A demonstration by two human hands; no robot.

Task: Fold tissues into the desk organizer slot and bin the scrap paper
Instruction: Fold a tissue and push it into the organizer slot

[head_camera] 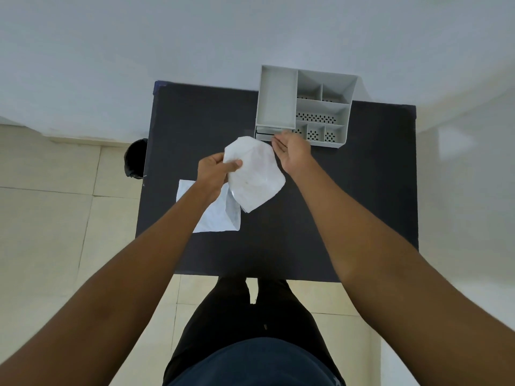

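The left hand (213, 169) pinches a white tissue (253, 174) between thumb and fingers (235, 163), holding it above the dark counter (348, 190). The right hand (292, 151), fingers loosely spread and holding nothing, sits at the front edge of the grey desk organizer (278, 107). A second tissue (214, 215) lies flat on the counter beneath the left wrist; a black bin (136, 158) stands beside the counter's left edge.

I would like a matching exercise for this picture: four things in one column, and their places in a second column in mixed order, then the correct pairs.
Things:
1. held tissue
2. flat tissue
3. organizer
4. black bin

Places:
A. on the floor, left of the table
B. far right part of the table
C. lying on the table under the left forearm
D. pinched in the left hand

Pairs: 1-D, 2-C, 3-B, 4-A
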